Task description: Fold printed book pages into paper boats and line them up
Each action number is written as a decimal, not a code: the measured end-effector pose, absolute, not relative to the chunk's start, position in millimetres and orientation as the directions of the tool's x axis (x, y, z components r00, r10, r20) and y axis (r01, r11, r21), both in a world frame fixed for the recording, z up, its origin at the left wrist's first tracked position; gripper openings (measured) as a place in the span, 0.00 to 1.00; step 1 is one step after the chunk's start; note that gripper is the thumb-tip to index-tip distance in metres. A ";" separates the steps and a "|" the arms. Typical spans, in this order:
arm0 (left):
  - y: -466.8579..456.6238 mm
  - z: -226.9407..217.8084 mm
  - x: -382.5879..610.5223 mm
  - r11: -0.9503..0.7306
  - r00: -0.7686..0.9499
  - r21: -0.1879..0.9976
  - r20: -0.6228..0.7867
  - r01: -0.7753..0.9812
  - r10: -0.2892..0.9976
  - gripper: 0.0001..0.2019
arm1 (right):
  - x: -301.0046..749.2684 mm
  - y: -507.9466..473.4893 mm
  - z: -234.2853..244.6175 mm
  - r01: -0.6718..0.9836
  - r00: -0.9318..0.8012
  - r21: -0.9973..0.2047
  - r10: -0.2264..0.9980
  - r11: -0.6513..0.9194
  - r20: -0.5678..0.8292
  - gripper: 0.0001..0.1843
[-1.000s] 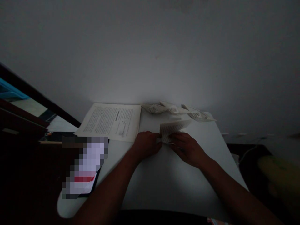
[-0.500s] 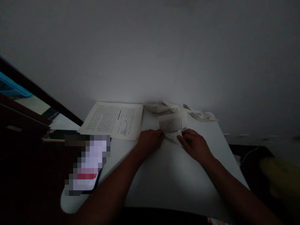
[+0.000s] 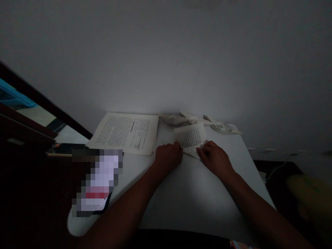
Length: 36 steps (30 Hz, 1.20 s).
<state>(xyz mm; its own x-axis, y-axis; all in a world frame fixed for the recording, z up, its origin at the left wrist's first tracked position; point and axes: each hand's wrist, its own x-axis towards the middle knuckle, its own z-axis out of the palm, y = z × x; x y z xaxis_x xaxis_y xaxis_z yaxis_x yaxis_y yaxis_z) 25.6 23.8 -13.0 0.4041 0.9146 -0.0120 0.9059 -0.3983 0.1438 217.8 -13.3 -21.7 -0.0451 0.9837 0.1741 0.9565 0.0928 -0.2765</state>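
Two hands pinching dim, illegible page

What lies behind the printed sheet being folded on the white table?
Folded paper pieces lie behind the printed sheet, near the wall. The left hand and right hand cover the sheet's near edge, hiding its folds there.

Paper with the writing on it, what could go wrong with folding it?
The printed page is pressed only at its lower edge by the left hand and right hand, so its crease might go crooked in this dim light. A sliding hand could also bump the folded paper pieces just behind.
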 end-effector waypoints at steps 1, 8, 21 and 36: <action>21.4 -14.2 27.3 -0.390 0.394 0.161 0.008 0.907 0.919 0.14 | 217.8 -13.1 -21.7 0.956 -0.048 -0.277 0.984 0.094 0.170 0.21; -13.4 -19.6 51.9 -0.662 0.590 0.202 0.319 0.722 0.742 0.08 | 219.3 -11.5 -22.2 0.954 -0.046 -0.284 0.982 0.098 0.184 0.20; -28.9 -31.0 61.9 -0.685 0.608 0.205 0.334 0.699 0.720 0.20 | 223.8 -14.2 -18.4 0.982 -0.021 -0.183 0.989 0.048 0.149 0.19; -32.0 -31.2 61.0 -0.647 0.576 0.214 0.313 0.732 0.755 0.23 | 220.4 -13.6 -14.8 0.994 -0.029 -0.104 0.995 0.038 0.091 0.17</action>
<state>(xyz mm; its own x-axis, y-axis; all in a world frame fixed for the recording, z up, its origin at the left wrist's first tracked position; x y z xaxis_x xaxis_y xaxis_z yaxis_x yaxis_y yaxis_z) 61.0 -32.0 -31.2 0.5757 0.7553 0.3133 0.7322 -0.6467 0.2138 220.4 -13.6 -14.8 -0.0288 0.9954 0.0913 0.9939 0.0383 -0.1039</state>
